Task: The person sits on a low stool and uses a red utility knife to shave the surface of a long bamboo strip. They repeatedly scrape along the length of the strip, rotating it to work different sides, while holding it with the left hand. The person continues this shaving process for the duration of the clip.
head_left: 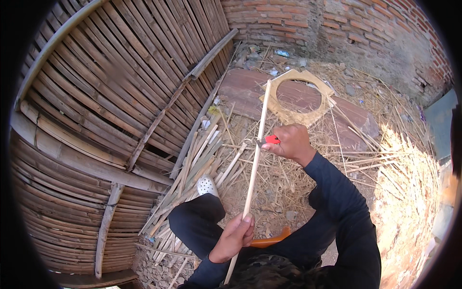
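A long pale bamboo strip [256, 166] runs from my lap up to the far end of the work area. My left hand [234, 237] is closed around its lower part, close to my body. Farther up, my right hand [292, 143] grips a red-handled knife [271, 139]. The knife's short dark blade lies against the strip's edge, and most of the handle is hidden in my fingers. Beyond my right hand, a tan board with a large round hole [294, 116] lies on a reddish-brown plank [243, 91], close by the strip's far tip.
At left stands a bamboo slat wall [139, 72]; a brick wall [356, 29] closes the back. Cut bamboo strips [192, 161] lie along the left, beside my white perforated shoe [207, 186]. Shavings [284, 188] cover the ground. Something orange [272, 239] shows beneath me.
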`<state>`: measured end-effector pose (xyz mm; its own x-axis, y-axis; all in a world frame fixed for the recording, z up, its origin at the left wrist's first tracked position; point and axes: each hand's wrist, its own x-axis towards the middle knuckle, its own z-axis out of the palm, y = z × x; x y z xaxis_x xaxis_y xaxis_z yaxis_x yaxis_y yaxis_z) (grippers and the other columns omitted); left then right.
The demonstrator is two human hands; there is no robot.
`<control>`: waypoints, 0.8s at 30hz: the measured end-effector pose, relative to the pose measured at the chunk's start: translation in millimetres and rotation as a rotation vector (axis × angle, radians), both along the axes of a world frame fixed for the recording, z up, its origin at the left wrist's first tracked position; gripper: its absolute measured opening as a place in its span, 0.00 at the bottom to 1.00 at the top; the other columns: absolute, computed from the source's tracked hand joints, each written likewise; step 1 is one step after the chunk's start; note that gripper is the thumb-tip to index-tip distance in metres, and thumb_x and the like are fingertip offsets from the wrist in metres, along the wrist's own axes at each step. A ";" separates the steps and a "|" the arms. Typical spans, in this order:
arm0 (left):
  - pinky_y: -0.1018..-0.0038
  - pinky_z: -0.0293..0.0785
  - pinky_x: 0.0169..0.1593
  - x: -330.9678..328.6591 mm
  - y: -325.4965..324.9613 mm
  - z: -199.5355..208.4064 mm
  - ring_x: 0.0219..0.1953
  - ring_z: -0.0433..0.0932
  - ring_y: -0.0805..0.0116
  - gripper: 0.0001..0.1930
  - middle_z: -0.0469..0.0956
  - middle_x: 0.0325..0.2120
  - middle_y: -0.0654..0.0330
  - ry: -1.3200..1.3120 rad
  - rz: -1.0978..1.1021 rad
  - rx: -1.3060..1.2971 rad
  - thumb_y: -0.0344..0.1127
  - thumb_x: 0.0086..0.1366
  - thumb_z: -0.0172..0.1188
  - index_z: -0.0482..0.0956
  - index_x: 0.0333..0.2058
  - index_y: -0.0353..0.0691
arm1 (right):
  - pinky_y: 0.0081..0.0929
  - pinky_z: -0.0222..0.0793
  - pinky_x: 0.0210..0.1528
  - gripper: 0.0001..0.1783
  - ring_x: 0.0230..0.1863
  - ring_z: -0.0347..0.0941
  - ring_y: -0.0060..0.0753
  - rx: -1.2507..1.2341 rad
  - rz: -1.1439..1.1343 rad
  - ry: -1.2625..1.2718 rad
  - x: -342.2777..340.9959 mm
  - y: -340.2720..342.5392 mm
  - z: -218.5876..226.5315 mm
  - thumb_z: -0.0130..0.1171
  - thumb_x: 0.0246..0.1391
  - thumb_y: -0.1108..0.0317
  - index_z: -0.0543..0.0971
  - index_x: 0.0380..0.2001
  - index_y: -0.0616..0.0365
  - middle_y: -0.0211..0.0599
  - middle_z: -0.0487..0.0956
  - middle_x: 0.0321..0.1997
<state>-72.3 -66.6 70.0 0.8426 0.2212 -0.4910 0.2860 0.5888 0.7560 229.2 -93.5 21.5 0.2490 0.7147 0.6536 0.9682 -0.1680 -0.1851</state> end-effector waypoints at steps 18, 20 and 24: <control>0.80 0.47 0.21 -35.1 -28.1 -12.3 0.17 0.50 0.80 0.14 0.52 0.19 0.70 0.053 -0.140 -0.069 0.44 0.74 0.40 0.60 0.29 0.44 | 0.41 0.65 0.18 0.37 0.17 0.73 0.47 0.022 -0.277 0.026 86.6 -13.0 -6.5 0.45 0.50 0.27 0.78 0.18 0.52 0.41 0.72 0.11; 0.80 0.47 0.21 -35.2 -26.7 -13.1 0.17 0.50 0.80 0.15 0.53 0.19 0.70 0.069 -0.129 -0.073 0.44 0.74 0.41 0.60 0.28 0.44 | 0.43 0.66 0.20 0.36 0.18 0.74 0.49 -0.058 -0.286 -0.006 89.0 -14.6 -11.1 0.45 0.51 0.28 0.79 0.19 0.52 0.42 0.72 0.12; 0.80 0.48 0.19 -58.6 -49.4 -15.5 0.16 0.51 0.80 0.17 0.54 0.17 0.70 -0.018 -0.346 0.088 0.45 0.74 0.41 0.59 0.26 0.44 | 0.48 0.70 0.32 0.38 0.28 0.77 0.54 -0.121 -0.716 0.482 152.8 -39.1 -28.5 0.42 0.55 0.31 0.82 0.28 0.56 0.52 0.78 0.22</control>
